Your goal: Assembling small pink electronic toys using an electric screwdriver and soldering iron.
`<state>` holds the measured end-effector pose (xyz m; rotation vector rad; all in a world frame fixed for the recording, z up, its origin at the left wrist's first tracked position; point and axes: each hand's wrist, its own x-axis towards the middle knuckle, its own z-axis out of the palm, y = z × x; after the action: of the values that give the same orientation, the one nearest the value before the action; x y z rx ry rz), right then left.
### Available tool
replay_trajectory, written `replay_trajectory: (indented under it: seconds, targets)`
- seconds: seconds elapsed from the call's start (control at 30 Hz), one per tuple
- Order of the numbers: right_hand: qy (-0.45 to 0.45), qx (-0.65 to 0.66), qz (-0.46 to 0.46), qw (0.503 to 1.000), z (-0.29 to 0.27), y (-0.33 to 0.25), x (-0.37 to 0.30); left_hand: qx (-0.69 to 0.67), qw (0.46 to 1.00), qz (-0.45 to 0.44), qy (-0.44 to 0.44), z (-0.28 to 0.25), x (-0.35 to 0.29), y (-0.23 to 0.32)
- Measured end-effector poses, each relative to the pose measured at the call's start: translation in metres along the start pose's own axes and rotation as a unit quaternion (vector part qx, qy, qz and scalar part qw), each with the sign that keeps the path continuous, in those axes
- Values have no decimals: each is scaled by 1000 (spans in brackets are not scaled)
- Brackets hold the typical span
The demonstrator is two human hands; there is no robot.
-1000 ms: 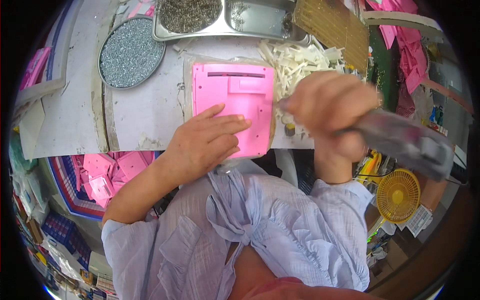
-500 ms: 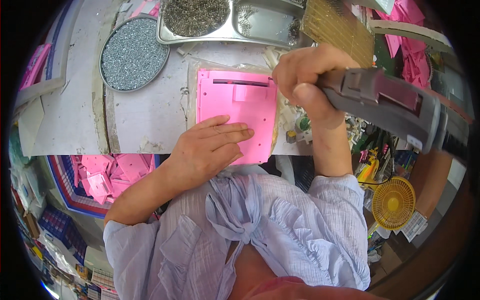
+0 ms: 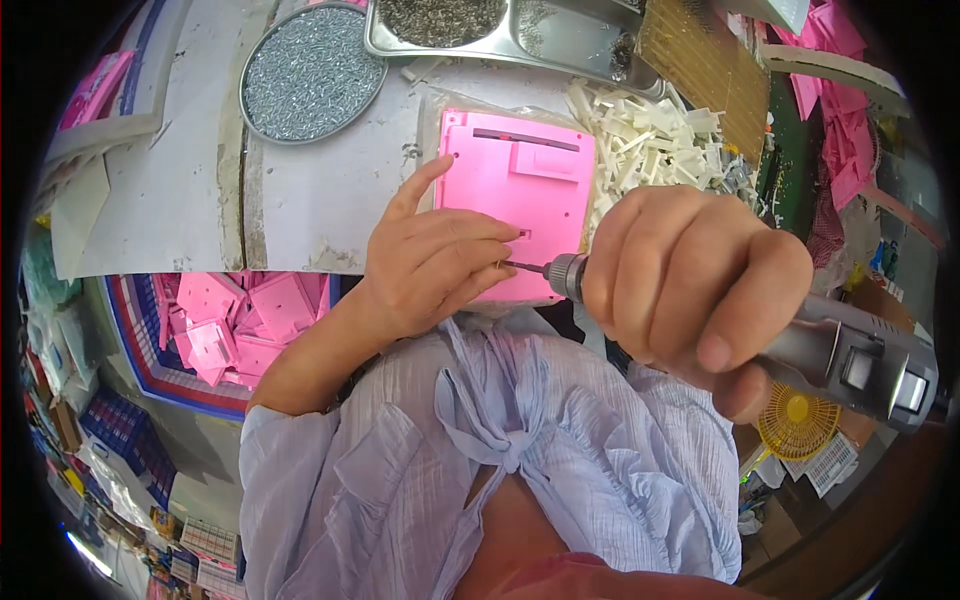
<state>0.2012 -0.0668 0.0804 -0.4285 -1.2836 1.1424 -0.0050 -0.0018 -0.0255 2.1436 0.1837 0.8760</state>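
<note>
In front of me a flat pink plastic panel [image 3: 560, 215] with a slot and small holes lies on a clear plastic bag [image 3: 428, 125]. My left hand [image 3: 425, 260] rests over its left part, the little finger spread to the panel's left edge. Its other fingers come together beside the bit's tip; whatever they pinch is too small to make out. My right hand [image 3: 690, 285] is wrapped round a grey electric screwdriver [image 3: 835, 355]. The thin bit [image 3: 527, 267] points left over the panel's near part and meets the left fingertips.
A round tray of silver screws [image 3: 312, 75] and a metal tray of darker small parts [image 3: 440, 45] stand at the back. White plastic pieces [image 3: 650, 140] heap right of the panel. A basket of pink parts [image 3: 235, 390] sits below the table edge at left; a yellow basket [image 3: 797, 420] is at lower right.
My right hand has brought the screwdriver down and nearer, its bit now pointing left at my left fingers. The left fingers have gone from lying flat on the panel to gathering at the bit's tip.
</note>
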Motion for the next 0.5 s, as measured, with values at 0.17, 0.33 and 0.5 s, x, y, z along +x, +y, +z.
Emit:
replay_trajectory:
  seconds: [0.17,0.33,0.5]
  targets:
    - [26,3,-2,1000,9,7,2,9,1000,4,7,-8,-4,-2]
    - [31,0,10,999,13,9,10,-11,999,-29,13,-12,-7,-3]
    - [32,-2,9,999,18,15,15,-16,999,-34,20,-15,-11,-6]
